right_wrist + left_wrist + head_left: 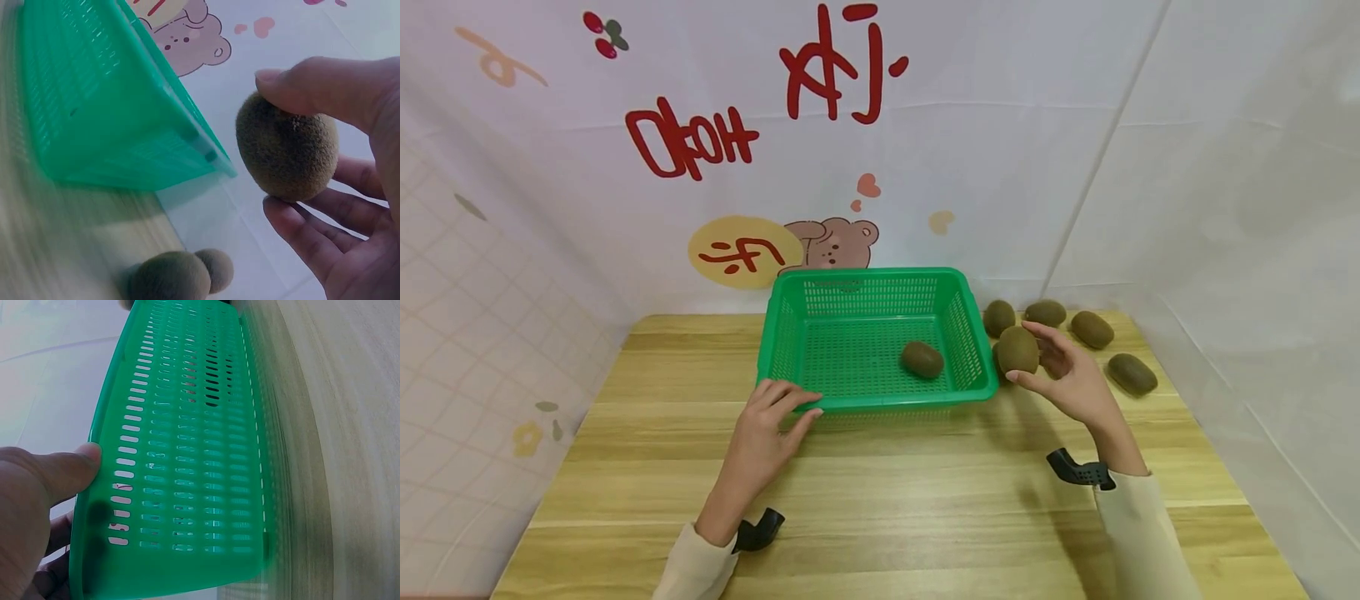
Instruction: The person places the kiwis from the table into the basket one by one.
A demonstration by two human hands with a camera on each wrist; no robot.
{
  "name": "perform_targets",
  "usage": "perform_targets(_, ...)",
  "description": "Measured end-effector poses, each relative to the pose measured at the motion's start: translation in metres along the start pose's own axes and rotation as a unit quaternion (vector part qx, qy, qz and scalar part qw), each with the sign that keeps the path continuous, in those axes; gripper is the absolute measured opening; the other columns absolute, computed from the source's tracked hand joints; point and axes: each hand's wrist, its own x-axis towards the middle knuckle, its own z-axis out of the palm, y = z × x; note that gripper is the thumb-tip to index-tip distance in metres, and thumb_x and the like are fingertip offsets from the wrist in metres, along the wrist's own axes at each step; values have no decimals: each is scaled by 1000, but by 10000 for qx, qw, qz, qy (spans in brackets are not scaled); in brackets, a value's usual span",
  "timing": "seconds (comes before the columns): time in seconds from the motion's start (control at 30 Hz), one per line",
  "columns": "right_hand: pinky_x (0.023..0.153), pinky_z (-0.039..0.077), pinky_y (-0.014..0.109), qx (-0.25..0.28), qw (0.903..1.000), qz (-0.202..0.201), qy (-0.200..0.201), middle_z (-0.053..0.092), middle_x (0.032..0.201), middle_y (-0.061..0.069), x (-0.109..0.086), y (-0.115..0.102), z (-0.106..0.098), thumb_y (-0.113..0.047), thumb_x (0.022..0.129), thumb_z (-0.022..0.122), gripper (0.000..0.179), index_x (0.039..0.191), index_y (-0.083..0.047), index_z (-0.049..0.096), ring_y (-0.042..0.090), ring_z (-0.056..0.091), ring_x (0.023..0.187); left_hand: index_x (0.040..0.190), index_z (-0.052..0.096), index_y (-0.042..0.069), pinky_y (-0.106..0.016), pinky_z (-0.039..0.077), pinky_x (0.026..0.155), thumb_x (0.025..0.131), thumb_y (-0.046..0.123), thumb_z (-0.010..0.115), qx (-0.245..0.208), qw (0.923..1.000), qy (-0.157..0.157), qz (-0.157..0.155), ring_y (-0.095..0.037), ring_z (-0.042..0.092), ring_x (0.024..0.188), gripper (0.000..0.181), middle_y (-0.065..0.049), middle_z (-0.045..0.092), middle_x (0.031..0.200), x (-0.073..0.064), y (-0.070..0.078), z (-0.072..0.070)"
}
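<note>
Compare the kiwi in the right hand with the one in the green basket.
Support: the held kiwi is gripped by the right hand; the basket kiwi lies untouched on the basket's floor.
Place: the held kiwi is outside the green basket, beyond its right end; the basket kiwi is inside.
Pose: in the head view, the held kiwi looks slightly taller than wide, the basket kiwi wider than tall.
Shared: both brown and rounded.

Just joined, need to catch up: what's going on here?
A person's right hand holds a kiwi up off the wooden table, by the right end of a green basket. The left hand grips the basket's near rim, close to its left corner. A single kiwi lies inside the basket; the loose kiwis are on the table to its right, one partly hidden behind the held one.
</note>
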Motion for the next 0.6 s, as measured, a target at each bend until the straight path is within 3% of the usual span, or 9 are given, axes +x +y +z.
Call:
perform_targets(0.17,93,51,12,15,9997,-214,98,57,143,5,11,-6,0,-25,87,85,75,153,-23,49,0,61,118,102,81,12,-34,55,76,78,9,89,-4,10000,8,21,-17,58,92,26,-1,71,95,1,0,0)
perform_targets(0.27,89,54,15,9,9999,-149,30,53,150,5,17,-10,1,-28,87,85,76,154,-22,48,12,64,121,102,81,11,-35,55,77,79,10,89,-8,10000,22,56,-17,58,92,25,-1,71,95,1,1,0)
perform_targets(0.4,98,57,30,-102,9998,-140,-31,49,154,5,25,-16,3,-31,87,85,77,154,-23,48,28,59,131,102,80,11,-35,55,76,78,8,89,-41,9999,53,86,-18,59,92,26,-1,72,95,1,1,0)
perform_targets(0.6,109,50,49,-47,10000,-20,-50,49,154,5,38,-24,10,-34,85,86,76,151,-25,51,30,56,134,102,80,10,-35,55,76,77,7,90,-66,9999,64,69,-18,59,92,27,-2,72,95,1,1,1)
